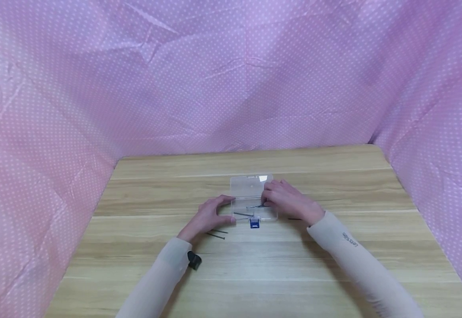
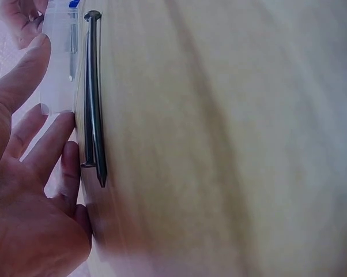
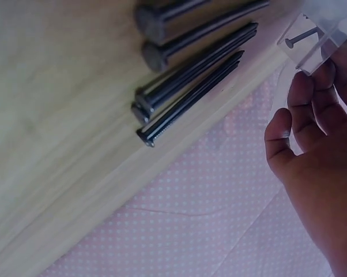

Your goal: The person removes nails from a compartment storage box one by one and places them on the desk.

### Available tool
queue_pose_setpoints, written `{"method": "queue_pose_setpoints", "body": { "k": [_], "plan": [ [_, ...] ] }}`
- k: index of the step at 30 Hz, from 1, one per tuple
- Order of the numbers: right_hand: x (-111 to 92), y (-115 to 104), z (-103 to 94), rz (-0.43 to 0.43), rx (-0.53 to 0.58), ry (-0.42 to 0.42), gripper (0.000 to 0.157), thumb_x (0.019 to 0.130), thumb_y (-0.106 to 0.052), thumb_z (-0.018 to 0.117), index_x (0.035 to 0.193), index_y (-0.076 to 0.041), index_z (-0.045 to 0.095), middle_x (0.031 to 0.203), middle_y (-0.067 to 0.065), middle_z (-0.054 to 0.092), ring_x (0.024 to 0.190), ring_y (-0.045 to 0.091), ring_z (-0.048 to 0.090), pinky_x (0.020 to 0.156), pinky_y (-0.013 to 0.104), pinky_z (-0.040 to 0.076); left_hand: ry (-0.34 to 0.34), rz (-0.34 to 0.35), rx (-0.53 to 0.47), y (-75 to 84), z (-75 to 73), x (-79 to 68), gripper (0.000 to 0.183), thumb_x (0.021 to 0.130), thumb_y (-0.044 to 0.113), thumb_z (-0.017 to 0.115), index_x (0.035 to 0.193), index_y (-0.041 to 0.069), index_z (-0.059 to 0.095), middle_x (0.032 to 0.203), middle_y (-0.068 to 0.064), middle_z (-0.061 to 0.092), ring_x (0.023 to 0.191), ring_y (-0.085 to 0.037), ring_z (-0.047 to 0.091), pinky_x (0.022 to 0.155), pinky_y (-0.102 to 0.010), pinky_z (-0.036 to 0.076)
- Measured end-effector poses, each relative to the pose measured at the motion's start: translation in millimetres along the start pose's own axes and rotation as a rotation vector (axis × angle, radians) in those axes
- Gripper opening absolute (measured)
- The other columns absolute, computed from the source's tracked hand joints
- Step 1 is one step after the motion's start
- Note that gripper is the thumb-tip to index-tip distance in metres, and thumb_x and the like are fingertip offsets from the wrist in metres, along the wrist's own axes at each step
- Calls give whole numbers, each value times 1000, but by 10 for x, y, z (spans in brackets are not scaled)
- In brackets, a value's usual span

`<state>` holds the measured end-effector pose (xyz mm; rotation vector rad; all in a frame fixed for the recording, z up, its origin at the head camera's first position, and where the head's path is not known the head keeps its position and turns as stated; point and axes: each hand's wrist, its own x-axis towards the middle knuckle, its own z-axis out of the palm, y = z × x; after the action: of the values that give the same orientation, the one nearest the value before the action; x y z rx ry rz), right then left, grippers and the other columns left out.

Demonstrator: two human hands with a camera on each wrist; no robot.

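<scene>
A clear plastic box [image 1: 239, 204] lies on the table with its lid raised at the far side and a blue latch [image 1: 255, 224] at the front. My left hand [image 1: 209, 215] holds the box's left end between spread thumb and fingers. Inside the box lies a nail [image 1: 244, 214]. Over the box, my right hand [image 1: 286, 199] pinches another nail [image 1: 255, 206] at its right end; the fingertips are partly hidden. Two dark nails [image 2: 94, 98] lie side by side near the left hand.
Several nails [image 3: 191, 81] lie on the wooden table [image 1: 294, 274] beside the right hand, mostly hidden under the forearm in the head view. A black strap piece [image 1: 194, 260] sits at the left cuff. Pink dotted cloth [image 1: 231, 88] walls the table's back and sides.
</scene>
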<state>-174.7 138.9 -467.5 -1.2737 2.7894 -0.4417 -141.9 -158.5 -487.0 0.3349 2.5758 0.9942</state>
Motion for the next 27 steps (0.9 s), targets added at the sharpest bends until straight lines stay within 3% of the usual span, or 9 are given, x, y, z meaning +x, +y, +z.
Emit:
{"method": "queue_pose_setpoints", "body": {
  "k": [9,16,27],
  "plan": [
    [-18,-7,-40,13,26,10,4,98,-16,71,98,-19,72,99,-7,59,91,15,56,82,40,47,-6,12,10,11,-6,5,69,84,43,85,147,32,58,152,1,55,142,-34,44,119,-61,26],
    [-12,-8,-82,56,121,26,5,97,-15,72,98,-18,74,96,-9,65,89,12,59,82,39,46,-9,10,10,14,-9,4,69,85,42,85,147,32,57,152,2,55,143,-34,43,119,-61,26],
    [-19,34,-86,31,146,89,4,95,-11,72,97,-13,75,93,-5,69,88,14,65,82,43,52,-12,9,7,14,-18,3,68,85,42,85,147,31,57,152,2,55,142,-34,44,119,-61,26]
  ]
}}
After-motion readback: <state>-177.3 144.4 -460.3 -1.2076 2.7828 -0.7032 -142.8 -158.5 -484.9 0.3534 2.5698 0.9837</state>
